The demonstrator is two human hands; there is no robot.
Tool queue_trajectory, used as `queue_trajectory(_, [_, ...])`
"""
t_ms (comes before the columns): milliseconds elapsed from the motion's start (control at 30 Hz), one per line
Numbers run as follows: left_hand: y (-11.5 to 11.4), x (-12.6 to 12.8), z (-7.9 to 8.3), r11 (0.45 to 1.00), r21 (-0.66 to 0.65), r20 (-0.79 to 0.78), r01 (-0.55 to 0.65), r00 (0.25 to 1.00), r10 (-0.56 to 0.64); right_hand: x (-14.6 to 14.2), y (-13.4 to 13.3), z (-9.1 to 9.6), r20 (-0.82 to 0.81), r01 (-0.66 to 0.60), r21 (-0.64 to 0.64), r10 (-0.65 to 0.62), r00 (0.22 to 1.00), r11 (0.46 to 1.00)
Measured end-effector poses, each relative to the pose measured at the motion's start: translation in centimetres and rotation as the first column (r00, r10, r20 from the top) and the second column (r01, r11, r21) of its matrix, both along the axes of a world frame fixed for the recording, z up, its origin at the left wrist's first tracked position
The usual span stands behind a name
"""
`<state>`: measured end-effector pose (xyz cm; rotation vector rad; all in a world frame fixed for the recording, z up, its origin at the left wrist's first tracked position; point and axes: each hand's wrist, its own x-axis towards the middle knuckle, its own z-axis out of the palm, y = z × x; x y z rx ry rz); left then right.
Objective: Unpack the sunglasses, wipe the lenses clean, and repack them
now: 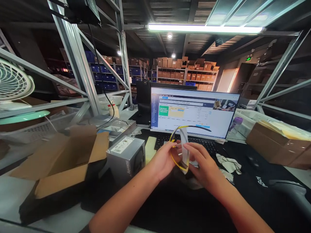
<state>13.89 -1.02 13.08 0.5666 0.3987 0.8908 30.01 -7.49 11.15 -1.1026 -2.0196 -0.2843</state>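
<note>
Above the desk, in front of the monitor, my left hand (164, 160) pinches a thin yellow-and-black loop that looks like a cable (174, 158). One black end of it reaches to the right across the screen. A pale strip (185, 147), paper or plastic, stands inside the loop. The fingers of my right hand (205, 163) are closed on this strip from the right. A grey printed box (126, 158) with a white label on top stands left of my left hand. Part of the loop's lower end is hidden by my fingers.
An open cardboard carton (63, 181) sits at the left. Behind my hands are a keyboard (160, 142) and a lit monitor (191, 110). Crumpled pale wrapping (228, 163), a mouse (252, 161), a grey scanner-like device (291, 191) and another carton (274, 142) lie to the right.
</note>
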Motion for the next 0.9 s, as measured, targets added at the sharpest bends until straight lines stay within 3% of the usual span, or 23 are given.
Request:
queue_trajectory(100, [0.0,0.0,-0.2,0.995,0.1,-0.041,0.006,0.999,-0.002,2.2,-0.5,1.1,0.034,0.166,0.045,-0.167,0.985,0.985])
queue_trajectory(200, [-0.4,-0.1,-0.2,0.973,0.228,-0.104,0.045,0.994,-0.021,4.3,-0.2,1.6,-0.008,0.358,0.191,-0.363,0.932,0.914])
queue_trajectory(267, [-0.7,0.0,-0.3,0.953,0.292,-0.149,0.076,0.988,-0.033,4.9,0.1,1.4,-0.032,0.398,0.141,-0.398,0.917,0.906])
queue_trajectory(300, [-0.8,0.1,-0.4,0.944,0.321,-0.168,0.076,0.986,-0.023,4.9,0.1,1.1,-0.025,0.36,0.059,-0.36,0.933,0.931])
queue_trajectory(367, [-0.8,0.1,-0.5,0.92,0.389,-0.21,0.043,0.977,0.043,4.5,-0.1,0.8,-0.007,0.169,-0.186,-0.173,0.985,0.968])
queue_trajectory(433, [-0.6,0.1,-0.6,0.883,0.468,-0.259,0.008,0.957,0.129,3.9,-0.7,0.8,-0.048,-0.056,-0.422,0.039,0.998,0.905])
queue_trajectory(467, [-0.5,0.0,-0.7,0.864,0.504,-0.278,-0.005,0.946,0.167,3.8,-1.0,0.9,-0.098,-0.12,-0.488,0.082,0.992,0.865])
queue_trajectory(500, [-0.3,-0.2,-0.7,0.846,0.534,-0.295,-0.008,0.935,0.195,3.8,-1.2,1.2,-0.155,-0.138,-0.516,0.066,0.986,0.846])
queue_trajectory(567, [-0.1,-0.6,-0.7,0.811,0.585,-0.319,0.002,0.92,0.227,4.4,-1.4,1.8,-0.281,-0.109,-0.508,-0.044,0.959,0.855])
queue_trajectory(633, [0.1,-1.1,-0.5,0.771,0.633,-0.358,0.064,0.908,0.219,5.3,-1.3,2.5,-0.406,-0.146,-0.494,-0.079,0.91,0.857])
queue_trajectory(767, [-0.2,-1.8,-0.2,0.639,0.713,-0.498,0.288,0.85,0.173,6.4,-1.1,3.2,-0.575,-0.423,-0.468,0.096,0.813,0.776])
queue_trajectory(833, [-0.4,-1.8,-0.1,0.574,0.754,-0.515,0.319,0.83,0.215,6.3,-1.1,3.2,-0.591,-0.472,-0.474,0.128,0.796,0.743])
queue_trajectory(900, [-0.6,-1.8,-0.1,0.527,0.783,-0.512,0.33,0.824,0.244,6.1,-1.1,3.2,-0.578,-0.462,-0.481,0.127,0.806,0.745])
